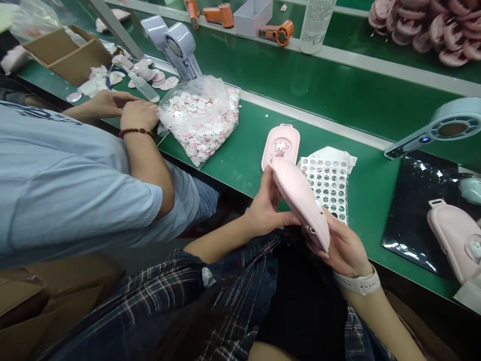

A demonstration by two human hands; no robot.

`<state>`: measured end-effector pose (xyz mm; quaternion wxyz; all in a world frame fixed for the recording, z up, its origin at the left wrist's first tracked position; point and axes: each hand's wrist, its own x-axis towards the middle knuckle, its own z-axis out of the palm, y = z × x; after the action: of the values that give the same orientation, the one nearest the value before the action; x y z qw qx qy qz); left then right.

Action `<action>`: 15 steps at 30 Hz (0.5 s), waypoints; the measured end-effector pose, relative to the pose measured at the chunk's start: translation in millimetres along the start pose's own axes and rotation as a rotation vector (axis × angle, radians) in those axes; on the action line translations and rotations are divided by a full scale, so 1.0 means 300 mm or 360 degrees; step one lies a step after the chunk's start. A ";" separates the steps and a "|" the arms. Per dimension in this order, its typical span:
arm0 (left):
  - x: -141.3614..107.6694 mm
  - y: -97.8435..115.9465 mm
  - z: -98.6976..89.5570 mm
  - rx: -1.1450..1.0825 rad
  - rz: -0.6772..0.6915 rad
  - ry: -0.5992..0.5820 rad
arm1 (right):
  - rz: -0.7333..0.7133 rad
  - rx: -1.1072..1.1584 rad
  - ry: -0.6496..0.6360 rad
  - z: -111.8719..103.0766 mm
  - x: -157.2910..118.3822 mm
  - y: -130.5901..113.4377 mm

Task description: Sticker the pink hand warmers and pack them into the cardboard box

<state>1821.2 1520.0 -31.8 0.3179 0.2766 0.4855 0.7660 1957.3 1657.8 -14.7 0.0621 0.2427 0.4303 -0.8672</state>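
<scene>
A smooth pink oval plastic case [300,198] is tilted up on its side between my two hands, above the bench's front edge. My left hand [268,205] grips its left side, fingers at the upper end and thumb along the near face. My right hand [343,243] cups the lower right side, its fingers partly hidden behind the case. Just beyond lies a second pink case [281,143] with a round window and a small character figure in it. A white sheet of round dark stickers [330,183] rests beside it, partly covered by my right hand.
A clear bag of small character pieces [205,120] sits left, beside a co-worker's hands [131,110]. At right are a blue handheld fan [439,128], a black sheet [409,210] and another pink case [456,235]. Orange fans [276,32] and a bottle [317,25] stand behind.
</scene>
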 end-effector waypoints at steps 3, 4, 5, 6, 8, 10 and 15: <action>0.004 0.004 -0.001 0.0018 0.0022 0.0050 | 0.0056 0.0038 -0.0070 0.008 -0.003 0.002; 0.004 0.004 -0.002 0.0032 0.0032 0.0076 | 0.0067 0.0036 -0.0096 0.009 -0.004 0.003; 0.003 0.003 -0.002 0.0045 0.0035 0.0102 | 0.0087 0.0020 -0.0130 0.009 -0.005 0.003; 0.002 0.003 -0.002 0.0050 0.0038 0.0132 | 0.0116 -0.0011 -0.0175 0.008 -0.007 0.004; -0.002 0.000 0.001 0.0029 0.0034 0.0189 | 0.0141 -0.0150 -0.0241 0.001 -0.012 0.006; -0.009 -0.008 0.006 0.0018 0.0023 0.0215 | -0.0006 -0.0403 -0.0144 -0.010 -0.023 0.005; -0.023 -0.033 0.015 0.0220 0.0054 0.0363 | -0.0711 -0.0958 0.0028 -0.028 -0.063 -0.019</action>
<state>1831.1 1520.7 -39.9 0.2279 0.2171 0.5655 0.7623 1975.2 1665.9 -6.0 -0.0637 0.1211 0.7088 -0.6920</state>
